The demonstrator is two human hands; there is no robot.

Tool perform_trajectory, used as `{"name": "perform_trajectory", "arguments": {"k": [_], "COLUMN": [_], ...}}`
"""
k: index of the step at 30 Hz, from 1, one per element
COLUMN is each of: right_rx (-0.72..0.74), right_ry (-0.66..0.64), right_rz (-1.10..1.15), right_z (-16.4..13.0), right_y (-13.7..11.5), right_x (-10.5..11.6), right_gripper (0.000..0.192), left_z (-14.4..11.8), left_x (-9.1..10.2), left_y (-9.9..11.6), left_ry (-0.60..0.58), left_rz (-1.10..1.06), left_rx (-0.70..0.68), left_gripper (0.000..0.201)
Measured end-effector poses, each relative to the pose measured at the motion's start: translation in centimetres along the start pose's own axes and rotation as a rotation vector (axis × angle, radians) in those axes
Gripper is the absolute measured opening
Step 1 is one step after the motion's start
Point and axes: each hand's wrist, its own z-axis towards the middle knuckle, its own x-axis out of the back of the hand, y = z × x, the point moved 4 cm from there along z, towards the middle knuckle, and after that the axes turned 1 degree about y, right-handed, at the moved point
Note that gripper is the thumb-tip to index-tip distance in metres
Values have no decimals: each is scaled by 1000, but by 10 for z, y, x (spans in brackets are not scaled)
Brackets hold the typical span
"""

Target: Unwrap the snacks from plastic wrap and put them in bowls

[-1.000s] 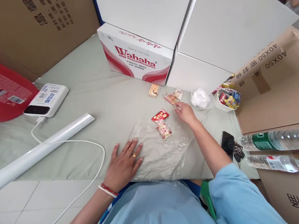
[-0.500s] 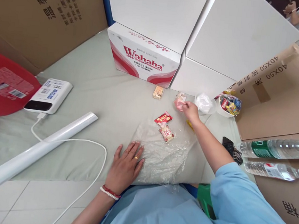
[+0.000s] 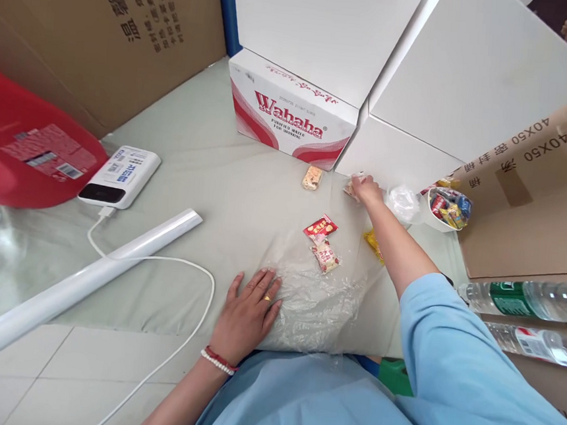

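Observation:
My left hand (image 3: 246, 314) lies flat with its fingers spread, at the left edge of a clear plastic bag (image 3: 315, 308) on the table. At the foot of the white boxes, my right hand (image 3: 367, 189) has its fingertips closed on a small wrapped snack (image 3: 350, 188); the fingers cover most of it. To the left of that hand sits a clear-wrapped, crumbly snack (image 3: 311, 178). On the bag's upper part lie a red snack packet (image 3: 320, 228) and a cream-and-red packet (image 3: 326, 256). A yellow packet (image 3: 372, 242) is partly behind my right forearm.
A white bowl (image 3: 436, 216) of wrapped sweets and a crumpled white plastic bag (image 3: 403, 204) stand right of my hand. Behind is the Wahaha carton (image 3: 291, 124). Water bottles (image 3: 519, 298) lie far right. Leftward are a white device (image 3: 120, 176), its cable and a white tube (image 3: 109, 270).
My right hand has moved slightly away from me, over the snack by the white boxes. The pink wrapper there no longer shows. The view has shifted; my left hand stays flat.

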Motion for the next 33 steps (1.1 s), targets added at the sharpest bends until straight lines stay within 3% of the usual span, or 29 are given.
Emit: {"name": "perform_trajectory", "arguments": {"k": [2, 4, 9, 13, 15, 18, 21, 24, 26, 29, 33], "right_rx": [-72, -98, -47, 5, 81, 268, 535, 785, 810, 756, 725], "right_ry": [-32, -69, -129, -157, -107, -23, -162, -319, -372, -394, -322], "right_rz": [-10, -10, -30, -7, 119, 401, 477, 435, 309, 177, 273], "right_z": [-3, -9, -26, -56, -86, -154, -234, -298, -320, -328, -323], "right_y": [-3, -7, -9, 0, 2, 0, -16, -38, -46, -43, -20], "right_x": [-5, -7, -3, 6, 19, 48, 60, 43, 19, -9, -10], "right_gripper": [80, 86, 58, 54, 53, 54, 58, 63, 66, 69, 61], "left_z": [0, 1, 2, 4, 5, 6, 6, 5, 5, 4, 3], "left_x": [0, 0, 0, 0, -1, -3, -5, -7, -8, -9, -9], "left_y": [-1, -1, 0, 1, 2, 4, 4, 4, 4, 5, 6], "left_ry": [-10, -25, -54, -74, -87, -120, -143, -155, -157, -157, -152], "left_rz": [-9, 0, 55, 53, 46, 48, 77, 121, 140, 152, 167], "left_rx": [7, 14, 31, 84, 110, 130, 146, 148, 141, 136, 149], "left_gripper": [42, 43, 50, 51, 53, 57, 61, 63, 63, 62, 62]}}
